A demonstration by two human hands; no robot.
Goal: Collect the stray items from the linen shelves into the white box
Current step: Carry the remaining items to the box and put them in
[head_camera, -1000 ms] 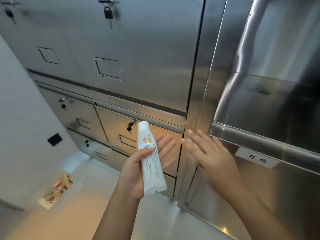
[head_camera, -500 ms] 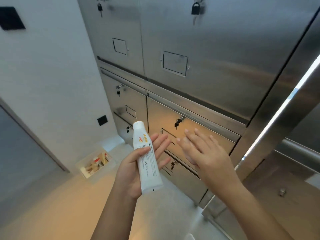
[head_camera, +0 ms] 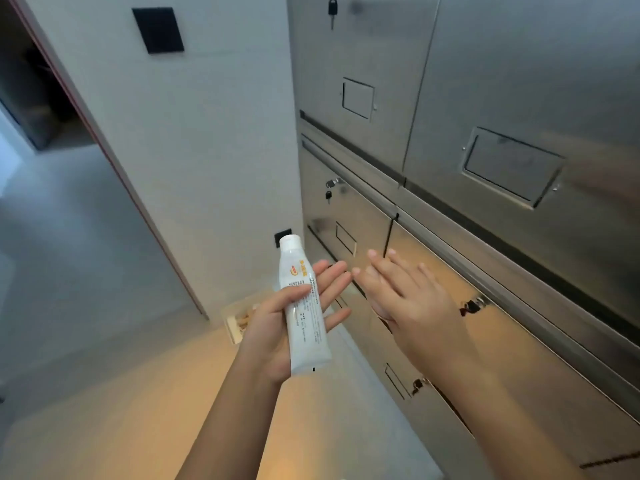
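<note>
**Tube in left hand, box on floor beyond**

While the left hand (head_camera: 277, 327) lies palm up, the thumb pins a white tube (head_camera: 303, 306) across the palm; the other fingers are stretched out straight, not curled. Tube: soft white plastic, white screw cap pointing up and away, flat crimped end at the heel of the palm. Orange-red oval logo and orange characters near the cap end, small dark print down the body, not legible. Right hand (head_camera: 412, 303) is open and flat, back to the camera, fingers spread, holding nothing, just beside the left fingertips. White box (head_camera: 235, 322) sits on the floor (head_camera: 121, 393) against the wall (head_camera: 207, 133), mostly hidden behind the left hand; orange-tan contents show, too blurred to identify. Steel cabinet (head_camera: 502, 98) on the right, doors shut, keys (head_camera: 331, 10) hanging in locks.
</note>
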